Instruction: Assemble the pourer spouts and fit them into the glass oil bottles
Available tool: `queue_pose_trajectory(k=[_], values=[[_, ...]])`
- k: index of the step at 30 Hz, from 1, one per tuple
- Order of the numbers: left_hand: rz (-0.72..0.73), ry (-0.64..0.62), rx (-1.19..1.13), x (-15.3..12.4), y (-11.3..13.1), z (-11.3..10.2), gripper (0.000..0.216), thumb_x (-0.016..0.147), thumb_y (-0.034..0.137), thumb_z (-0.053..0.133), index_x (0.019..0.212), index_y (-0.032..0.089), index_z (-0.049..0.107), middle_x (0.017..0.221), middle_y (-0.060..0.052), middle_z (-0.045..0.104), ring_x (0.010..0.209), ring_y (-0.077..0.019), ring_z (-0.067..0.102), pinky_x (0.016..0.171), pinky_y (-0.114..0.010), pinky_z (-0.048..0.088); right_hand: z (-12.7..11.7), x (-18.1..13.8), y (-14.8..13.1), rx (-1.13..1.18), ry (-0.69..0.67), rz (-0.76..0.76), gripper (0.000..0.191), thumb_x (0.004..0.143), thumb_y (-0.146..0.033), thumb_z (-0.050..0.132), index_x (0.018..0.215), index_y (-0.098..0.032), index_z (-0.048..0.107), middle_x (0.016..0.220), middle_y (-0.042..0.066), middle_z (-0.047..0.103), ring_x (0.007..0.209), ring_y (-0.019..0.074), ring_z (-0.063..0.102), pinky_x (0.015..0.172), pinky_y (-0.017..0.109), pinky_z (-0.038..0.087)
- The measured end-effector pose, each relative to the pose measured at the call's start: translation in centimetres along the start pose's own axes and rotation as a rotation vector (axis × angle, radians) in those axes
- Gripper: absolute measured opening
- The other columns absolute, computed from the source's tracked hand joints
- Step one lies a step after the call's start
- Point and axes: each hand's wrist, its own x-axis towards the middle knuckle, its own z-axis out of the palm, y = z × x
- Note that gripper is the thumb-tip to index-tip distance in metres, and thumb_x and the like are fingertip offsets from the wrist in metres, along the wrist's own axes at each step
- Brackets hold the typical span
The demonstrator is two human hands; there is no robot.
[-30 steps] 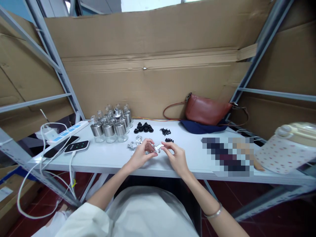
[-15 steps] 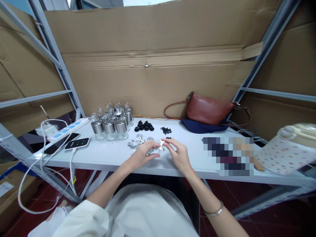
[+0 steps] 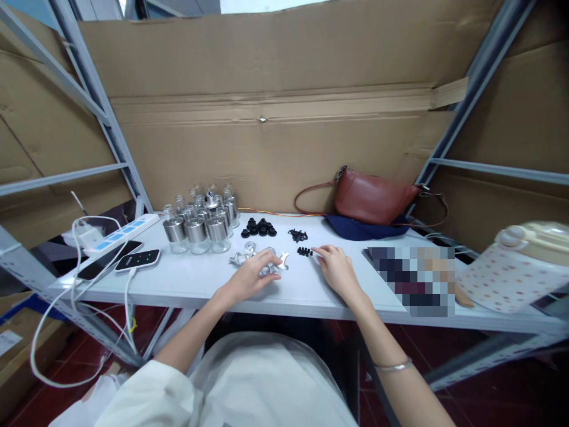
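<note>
1. Your left hand (image 3: pixel 249 276) lies on the bench (image 3: pixel 186 281) with its fingers (image 3: pixel 267 259) curled loosely over the small silver-white parts (image 3: pixel 262 261). They cover and touch the pile; whether they pinch any one piece cannot be told.
2. Your right hand (image 3: pixel 338 270) rests palm-down on the bench, fingers half extended and holding nothing. The forefinger tip sits just beside the little black pieces (image 3: pixel 304 252).
3. The silver-white parts form a loose cluster near the bench's middle, running left to right. One white piece at the right edge of the cluster lies flat; its pointing cannot be told.
4. Change from half a second ago: your hands met over a single white piece then. Now they are apart; the right has moved rightward toward the black pieces, and the left has settled onto the pile.
5. Behind stand the metal-collared glass bottles (image 3: pixel 198 228) and the black caps (image 3: pixel 258 228).
</note>
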Motion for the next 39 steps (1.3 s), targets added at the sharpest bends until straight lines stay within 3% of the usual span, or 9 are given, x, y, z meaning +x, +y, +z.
queue_pose_trajectory(k=[7,11,17,22,24,30,39], values=[[-0.046,0.005,0.003,0.0,0.0,-0.5,0.017,0.081,0.027,0.063,0.095,0.020,0.058,0.094,-0.005,0.062,0.089,-0.0194,0.060,0.079,-0.031,0.046,0.5,-0.1,0.1,0.000,-0.015,-0.020,0.030,0.086,-0.015,0.047,0.110,-0.020,0.065,0.112,0.013,0.062,0.102,0.0293,0.051,0.071,0.038,0.043],[-0.047,0.015,0.004,0.0,0.0,-0.8,0.017,0.080,0.027,0.064,0.094,0.020,0.058,0.093,-0.004,0.063,0.088,-0.0191,0.060,0.078,-0.030,0.046,0.0,0.1,0.1,0.099,-0.035,0.020,0.018,0.083,-0.017,0.054,0.095,-0.018,0.068,0.105,0.011,0.067,0.101,0.0286,0.055,0.078,0.037,0.042],[-0.056,-0.012,0.015,0.0,0.0,-0.7,0.017,0.081,0.029,0.064,0.094,0.019,0.057,0.094,-0.005,0.062,0.089,-0.0192,0.060,0.079,-0.031,0.046,-0.6,-0.1,-0.6,0.184,-0.075,0.047,0.012,0.076,-0.011,0.056,0.074,-0.019,0.065,0.079,0.006,0.071,0.075,0.0217,0.063,0.069,0.030,0.042],[-0.071,-0.073,0.000,0.0,-0.1,-0.4,0.017,0.082,0.027,0.062,0.096,0.020,0.057,0.098,-0.005,0.062,0.092,-0.0199,0.060,0.083,-0.033,0.046,-1.2,-0.1,-1.5,0.283,-0.101,-0.021,0.012,0.072,-0.009,0.052,0.069,-0.019,0.058,0.073,0.003,0.067,0.069,0.0173,0.061,0.066,0.026,0.042],[-0.084,-0.086,-0.007,0.0,0.0,-0.2,0.019,0.082,0.025,0.062,0.099,0.020,0.057,0.099,-0.006,0.063,0.093,-0.0199,0.060,0.083,-0.033,0.046,-1.5,0.0,-2.2,0.370,-0.094,-0.054,0.008,0.073,-0.013,0.051,0.071,-0.019,0.056,0.075,0.003,0.066,0.071,0.0164,0.061,0.068,0.026,0.045],[-0.096,-0.088,-0.064,0.0,0.8,0.1,0.025,0.082,0.027,0.062,0.105,0.019,0.056,0.102,-0.005,0.064,0.094,-0.0188,0.061,0.085,-0.032,0.047,-2.0,-0.4,-4.7,0.965,-0.039,-0.150,0.003,0.074,-0.018,0.053,0.077,-0.019,0.052,0.077,0.001,0.059,0.071,0.0159,0.062,0.071,0.031,0.049],[-0.055,-0.069,-0.106,0.0,1.1,-0.1,0.027,0.083,0.027,0.062,0.108,0.019,0.058,0.104,-0.006,0.065,0.096,-0.0182,0.061,0.087,-0.031,0.047,-1.7,-0.4,-5.2,1.145,0.091,-0.086,0.011,0.074,-0.025,0.065,0.080,-0.020,0.058,0.081,0.002,0.060,0.070,0.0147,0.057,0.068,0.030,0.048]])
